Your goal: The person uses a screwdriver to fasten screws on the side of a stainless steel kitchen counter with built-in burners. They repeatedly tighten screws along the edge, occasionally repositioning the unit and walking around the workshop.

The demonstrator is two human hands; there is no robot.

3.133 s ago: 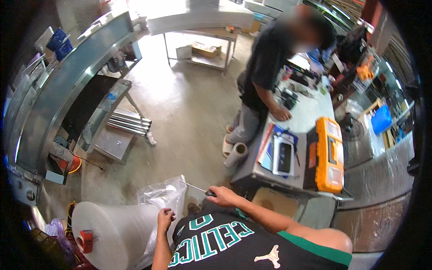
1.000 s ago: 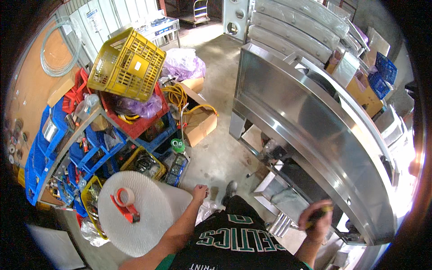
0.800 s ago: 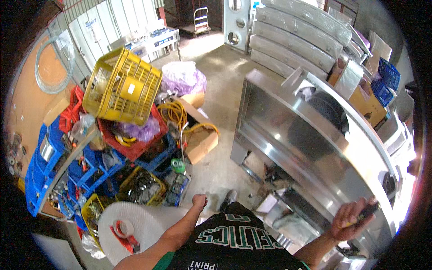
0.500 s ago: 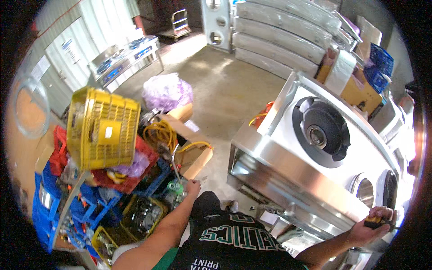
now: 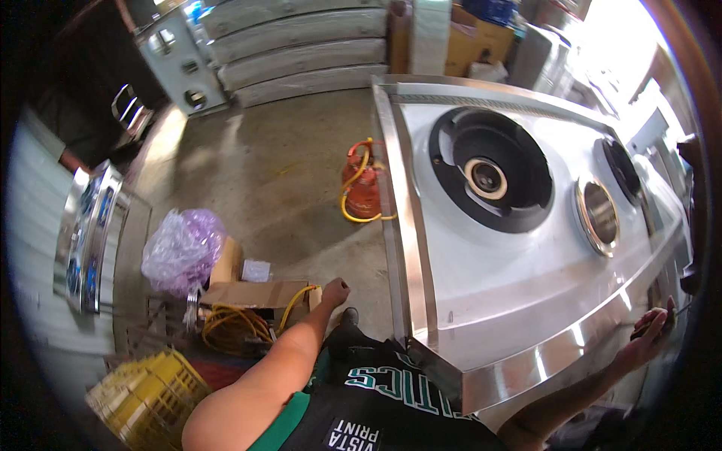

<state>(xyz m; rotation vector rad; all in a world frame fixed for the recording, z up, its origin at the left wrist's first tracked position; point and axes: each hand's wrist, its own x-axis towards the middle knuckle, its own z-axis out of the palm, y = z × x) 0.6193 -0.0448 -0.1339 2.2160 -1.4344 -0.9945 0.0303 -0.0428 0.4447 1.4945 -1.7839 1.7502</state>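
My right hand [image 5: 653, 329] is closed around a screwdriver [image 5: 641, 328] with a dark handle, its thin shaft pointing up and right. It is beside the near right edge of a stainless-steel wok stove [image 5: 519, 301]. A large black burner ring [image 5: 444, 139] sits in the stove's white top, with a round metal-rimmed opening [image 5: 611, 248] to its right. Left of the stove, over the floor, my left hand [image 5: 335, 292] has its fingers curled; whether anything is inside cannot be made out. The end of a yellow hose [image 5: 289, 308] shows close to that hand.
A red gas cylinder [image 5: 362, 188] with a yellow hose stands against the stove's left side. Lower left are an open cardboard box [image 5: 259, 292], a purple plastic bag [image 5: 184, 252] and a yellow basket [image 5: 150, 398]. Wrapped steel panels [image 5: 301, 49] are stacked at the back.
My view has swung right toward the stove, bringing the burners nearer and the gas cylinder into fuller view. The blue bins at left have gone out of view. The screwdriver stays in my right hand.
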